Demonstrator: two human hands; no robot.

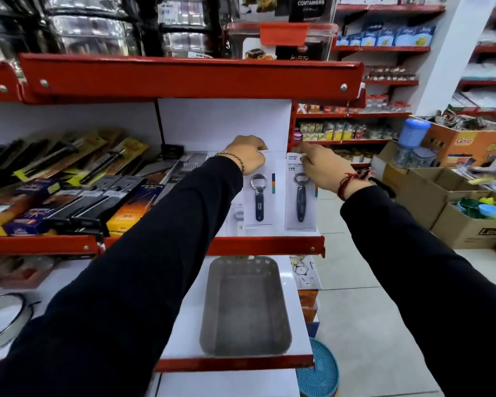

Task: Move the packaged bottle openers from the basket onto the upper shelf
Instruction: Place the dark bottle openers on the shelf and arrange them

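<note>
Two packaged bottle openers stand side by side on the upper shelf [269,245], each a white card with a dark-handled opener. My left hand [248,153] grips the top of the left package [258,196]. The top edge of the right package [300,196] is pinched by my right hand [321,167]. Behind the left package, part of another white card shows. The grey basket [245,308] sits on the lower shelf straight below, with nothing visible inside it.
Boxed kitchen tools [69,190] fill the upper shelf to the left. A red shelf [189,75] with clear containers hangs overhead. Cardboard boxes [455,224] stand on the floor at right. A blue strainer [321,373] sits low beside the lower shelf.
</note>
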